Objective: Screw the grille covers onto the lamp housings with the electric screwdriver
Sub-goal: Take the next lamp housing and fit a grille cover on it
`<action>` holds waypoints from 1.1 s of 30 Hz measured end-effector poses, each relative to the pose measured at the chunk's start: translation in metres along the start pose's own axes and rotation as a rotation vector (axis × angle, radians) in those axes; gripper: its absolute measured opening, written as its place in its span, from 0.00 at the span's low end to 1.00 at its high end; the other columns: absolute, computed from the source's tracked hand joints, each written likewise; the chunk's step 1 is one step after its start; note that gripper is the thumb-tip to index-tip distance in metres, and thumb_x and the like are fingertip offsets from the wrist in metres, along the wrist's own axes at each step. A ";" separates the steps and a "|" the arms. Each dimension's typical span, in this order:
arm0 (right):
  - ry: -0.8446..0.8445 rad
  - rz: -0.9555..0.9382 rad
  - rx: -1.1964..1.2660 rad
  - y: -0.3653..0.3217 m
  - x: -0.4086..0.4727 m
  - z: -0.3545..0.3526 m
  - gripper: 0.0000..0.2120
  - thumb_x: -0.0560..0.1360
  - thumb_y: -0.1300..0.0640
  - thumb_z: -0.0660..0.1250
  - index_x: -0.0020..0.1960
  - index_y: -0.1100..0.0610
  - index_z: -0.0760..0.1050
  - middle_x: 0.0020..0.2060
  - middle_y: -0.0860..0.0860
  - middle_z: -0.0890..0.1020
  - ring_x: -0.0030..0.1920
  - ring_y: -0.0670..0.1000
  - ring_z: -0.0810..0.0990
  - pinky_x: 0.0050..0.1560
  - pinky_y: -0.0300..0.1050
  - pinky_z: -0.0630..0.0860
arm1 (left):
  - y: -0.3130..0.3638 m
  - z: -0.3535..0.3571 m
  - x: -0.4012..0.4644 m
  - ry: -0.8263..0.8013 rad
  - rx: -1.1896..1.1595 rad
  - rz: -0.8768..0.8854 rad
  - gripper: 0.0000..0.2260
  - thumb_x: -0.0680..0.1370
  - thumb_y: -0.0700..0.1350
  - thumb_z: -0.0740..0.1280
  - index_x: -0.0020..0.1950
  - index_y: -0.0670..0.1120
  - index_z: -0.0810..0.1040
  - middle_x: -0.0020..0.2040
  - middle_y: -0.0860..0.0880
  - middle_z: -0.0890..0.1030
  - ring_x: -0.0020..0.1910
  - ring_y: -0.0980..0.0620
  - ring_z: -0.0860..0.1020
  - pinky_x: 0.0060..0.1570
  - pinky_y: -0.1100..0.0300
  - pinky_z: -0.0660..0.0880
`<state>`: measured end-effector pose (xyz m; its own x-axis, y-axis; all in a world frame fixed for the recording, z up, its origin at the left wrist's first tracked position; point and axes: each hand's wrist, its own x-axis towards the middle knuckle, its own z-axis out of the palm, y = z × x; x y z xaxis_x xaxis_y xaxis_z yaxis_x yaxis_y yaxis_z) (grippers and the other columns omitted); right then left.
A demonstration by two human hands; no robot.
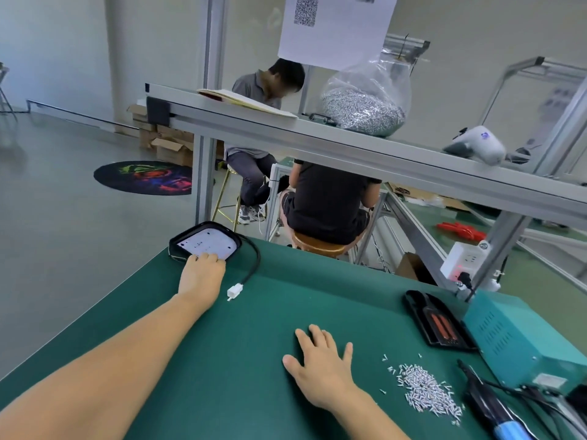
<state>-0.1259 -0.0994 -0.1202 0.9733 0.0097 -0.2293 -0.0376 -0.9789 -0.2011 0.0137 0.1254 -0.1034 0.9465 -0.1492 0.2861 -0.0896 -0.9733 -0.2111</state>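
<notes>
Far out at the table's corner, the left hand [203, 268] is laid on the near rim of a lamp housing [205, 242]; whether its fingers curl over the rim cannot be told. A cable with a white plug [235, 292] is trailed just right of that hand. The right hand [320, 360] is pressed flat, fingers spread, on the green table [254, 360]. Loose screws [422, 389] are heaped just right of it, the electric screwdriver [495, 411] beyond them. A black grille cover [436, 322] lies further right. A clear bag [365, 100] of screws is kept on the shelf [286, 128] above.

A QR code on the hanging paper sheet [336, 30]; no legible text.
</notes>
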 end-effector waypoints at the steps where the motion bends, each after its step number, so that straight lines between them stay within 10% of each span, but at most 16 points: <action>1: 0.001 0.003 0.005 0.000 0.000 0.000 0.29 0.82 0.41 0.49 0.80 0.48 0.48 0.80 0.48 0.45 0.79 0.50 0.42 0.73 0.65 0.36 | 0.002 0.000 -0.003 0.026 -0.012 0.006 0.18 0.74 0.36 0.62 0.63 0.48 0.72 0.57 0.51 0.75 0.57 0.50 0.72 0.57 0.60 0.65; 9: 0.096 0.035 0.129 -0.001 0.001 0.002 0.28 0.82 0.41 0.51 0.79 0.48 0.52 0.78 0.46 0.54 0.78 0.50 0.49 0.75 0.62 0.41 | 0.036 -0.008 -0.043 0.103 -0.200 0.137 0.20 0.72 0.35 0.62 0.61 0.49 0.75 0.56 0.52 0.77 0.55 0.49 0.72 0.56 0.59 0.64; 15: 0.201 0.080 0.413 0.000 0.002 -0.008 0.25 0.83 0.47 0.51 0.79 0.48 0.53 0.77 0.48 0.59 0.76 0.51 0.56 0.76 0.57 0.49 | 0.073 -0.037 -0.107 0.324 -0.418 0.360 0.19 0.48 0.31 0.77 0.34 0.47 0.82 0.29 0.54 0.80 0.28 0.50 0.76 0.38 0.58 0.61; 21: 0.183 0.088 0.548 0.008 -0.007 -0.014 0.22 0.82 0.48 0.54 0.75 0.50 0.64 0.75 0.48 0.66 0.74 0.50 0.62 0.75 0.54 0.53 | 0.097 -0.060 -0.148 0.262 -0.850 0.501 0.14 0.67 0.33 0.71 0.49 0.46 0.83 0.43 0.54 0.84 0.39 0.53 0.81 0.40 0.61 0.76; 26: 0.194 0.063 0.499 0.002 -0.021 -0.011 0.15 0.78 0.49 0.61 0.60 0.56 0.73 0.53 0.52 0.79 0.52 0.54 0.72 0.60 0.48 0.67 | 0.080 -0.070 -0.138 0.312 -1.109 0.022 0.12 0.74 0.36 0.66 0.55 0.47 0.81 0.55 0.56 0.80 0.58 0.54 0.73 0.58 0.66 0.65; 30: 0.215 0.008 0.531 -0.006 -0.031 -0.011 0.10 0.75 0.57 0.64 0.37 0.56 0.65 0.33 0.50 0.70 0.39 0.56 0.68 0.36 0.47 0.63 | 0.060 -0.060 -0.124 -0.168 -1.275 -0.425 0.21 0.78 0.46 0.66 0.70 0.46 0.69 0.68 0.46 0.72 0.66 0.45 0.68 0.66 0.50 0.65; 33: 0.221 0.014 0.528 0.002 -0.033 -0.017 0.11 0.72 0.59 0.65 0.35 0.57 0.65 0.33 0.53 0.70 0.37 0.55 0.65 0.33 0.46 0.60 | 0.069 -0.062 -0.125 -0.375 -1.566 -0.458 0.17 0.76 0.50 0.68 0.63 0.47 0.73 0.59 0.49 0.79 0.56 0.48 0.77 0.60 0.50 0.71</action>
<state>-0.1540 -0.1051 -0.0970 0.9939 -0.1012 -0.0428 -0.1042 -0.7430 -0.6612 -0.1302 0.0659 -0.0963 0.9762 -0.0012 -0.2168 0.2131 -0.1789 0.9605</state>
